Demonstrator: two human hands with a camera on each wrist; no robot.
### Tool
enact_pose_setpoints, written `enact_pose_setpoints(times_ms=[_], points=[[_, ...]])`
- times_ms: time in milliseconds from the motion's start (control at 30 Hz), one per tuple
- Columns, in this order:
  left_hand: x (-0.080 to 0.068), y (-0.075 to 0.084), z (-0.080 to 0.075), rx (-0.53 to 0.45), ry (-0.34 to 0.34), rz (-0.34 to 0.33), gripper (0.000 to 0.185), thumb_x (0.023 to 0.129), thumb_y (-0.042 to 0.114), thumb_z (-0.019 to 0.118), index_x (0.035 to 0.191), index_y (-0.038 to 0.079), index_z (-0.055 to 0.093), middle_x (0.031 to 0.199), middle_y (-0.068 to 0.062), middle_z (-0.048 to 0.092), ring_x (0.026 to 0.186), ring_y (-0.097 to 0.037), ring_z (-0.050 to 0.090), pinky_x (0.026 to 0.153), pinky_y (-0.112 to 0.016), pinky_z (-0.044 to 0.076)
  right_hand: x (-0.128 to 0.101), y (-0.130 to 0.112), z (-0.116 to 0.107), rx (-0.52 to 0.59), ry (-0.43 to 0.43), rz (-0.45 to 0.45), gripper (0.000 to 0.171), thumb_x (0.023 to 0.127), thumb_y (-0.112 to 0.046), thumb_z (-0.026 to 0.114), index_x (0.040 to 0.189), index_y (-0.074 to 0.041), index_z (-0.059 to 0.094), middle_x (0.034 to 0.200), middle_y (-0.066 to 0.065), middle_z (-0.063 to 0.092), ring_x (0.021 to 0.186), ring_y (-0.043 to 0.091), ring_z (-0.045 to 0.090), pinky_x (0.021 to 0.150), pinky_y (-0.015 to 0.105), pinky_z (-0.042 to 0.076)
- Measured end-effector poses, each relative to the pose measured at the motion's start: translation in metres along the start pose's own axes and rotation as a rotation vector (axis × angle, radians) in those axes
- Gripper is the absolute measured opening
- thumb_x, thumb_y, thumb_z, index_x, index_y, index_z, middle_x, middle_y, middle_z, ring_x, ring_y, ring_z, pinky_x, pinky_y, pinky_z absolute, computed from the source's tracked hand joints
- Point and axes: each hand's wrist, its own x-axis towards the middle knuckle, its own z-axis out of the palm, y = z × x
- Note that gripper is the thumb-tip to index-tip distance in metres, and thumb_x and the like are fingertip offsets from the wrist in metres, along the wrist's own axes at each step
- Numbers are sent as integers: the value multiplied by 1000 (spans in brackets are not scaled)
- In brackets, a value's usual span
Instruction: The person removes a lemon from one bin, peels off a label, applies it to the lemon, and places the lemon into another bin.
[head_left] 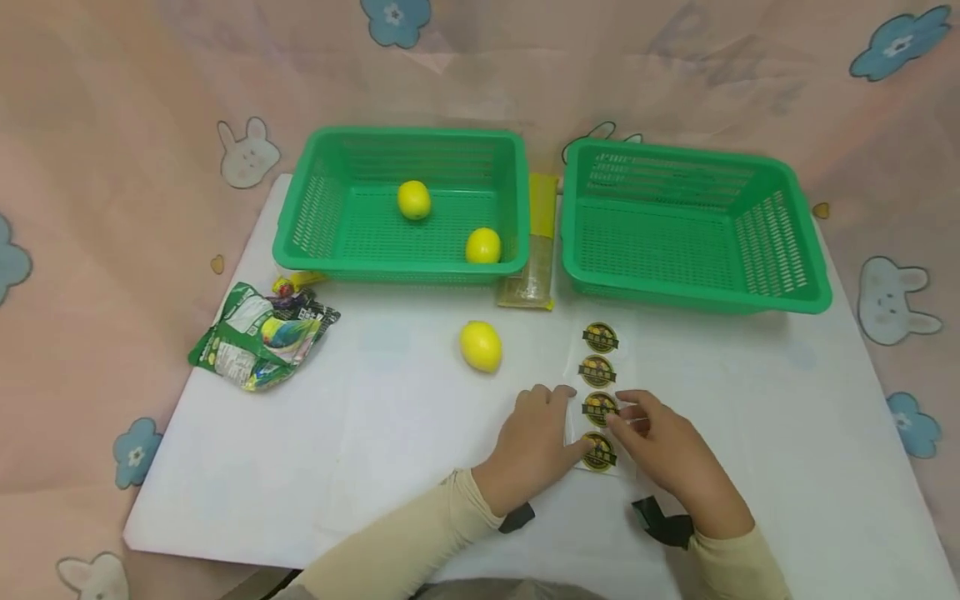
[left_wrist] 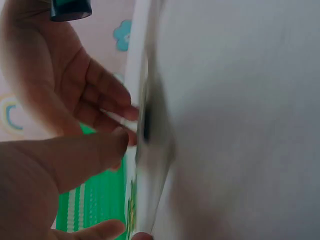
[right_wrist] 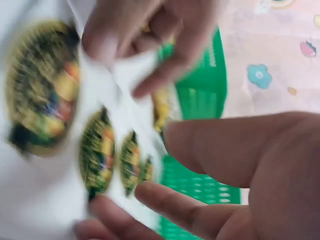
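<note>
A clear strip with several round black-and-gold stickers (head_left: 597, 372) lies on the white table in the head view. My left hand (head_left: 534, 446) rests along the strip's left edge, its thumb reaching the lowest sticker. From the right, my right hand (head_left: 667, 446) reaches in, thumb and index finger apart at the edge of the sticker second from the front. The right wrist view shows the stickers (right_wrist: 97, 152) close up, with the left hand (right_wrist: 155, 35) over the strip. In the left wrist view a thin white sliver (left_wrist: 120, 120) shows by the right hand's fingers.
A yellow lemon (head_left: 481, 347) lies left of the strip. Behind are two green baskets, the left one (head_left: 401, 273) with two lemons inside, the right one (head_left: 693, 300) beside it. Between them lies a flat yellow-and-clear packet (head_left: 536, 271). Green snack bags (head_left: 258, 337) lie far left.
</note>
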Motion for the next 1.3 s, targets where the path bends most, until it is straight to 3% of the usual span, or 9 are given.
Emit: enact_pose_setpoints(times_ms=[133,233,400,567,767,1000,1133,1233,1300], points=[[1,4,9,4,-15,26,70,91,34,87,145,4,54,103,-6,55,90,-17,43,64,-19,38,-5,3,11,-1,-18,-33,57,108,-37,64,147,3,54,135,30,61,121,48,62,93,62,54],[2,4,11,-80,-33,37,67,91,24,86,146,6,52,95,-1,54,87,-14,44,65,-19,37,-7,2,13,-3,2,-41,55,107,-35,65,146,3,55,135,31,60,120,48,62,92,63,54],[5,0,9,-436,-63,25,61,90,0,79,145,9,54,93,2,53,77,-7,50,64,-21,44,-9,-1,10,17,6,-33,54,109,-40,62,147,-2,57,139,28,60,121,47,63,89,61,56],[6,-3,11,-818,-69,-113,57,90,-7,73,140,17,58,110,-1,57,70,-7,58,60,-24,49,-16,-3,6,34,72,10,52,108,-47,61,140,-6,66,132,18,66,109,35,67,75,44,57],[3,-2,13,-1099,-49,-213,53,94,-6,70,140,15,55,117,-6,54,70,-11,58,63,-25,46,-22,-1,4,23,41,92,61,103,-58,63,131,-5,73,126,15,67,94,24,65,65,36,51],[2,-1,10,-1114,-58,-220,51,97,-2,70,141,17,54,119,-6,50,69,-11,53,61,-24,42,-24,0,9,33,29,115,51,99,-53,73,119,-6,76,99,4,72,81,17,64,63,36,51],[2,-1,12,-1104,-59,-215,51,97,-1,72,141,16,55,119,-6,51,73,-11,58,63,-24,44,-24,-1,9,30,50,110,41,100,-47,74,111,-7,76,93,4,72,76,18,62,62,36,49],[-2,0,9,-994,-49,-162,52,98,7,74,146,16,55,129,-7,51,92,-12,63,73,-25,53,-24,-1,9,29,53,101,41,102,-48,70,110,-9,75,94,3,73,78,18,62,63,36,49],[-7,1,3,-837,-44,-94,56,101,17,74,152,17,52,141,-9,48,113,-16,61,86,-29,56,-23,-1,9,31,45,101,42,102,-50,68,110,-10,75,96,3,74,81,18,62,64,35,49]])
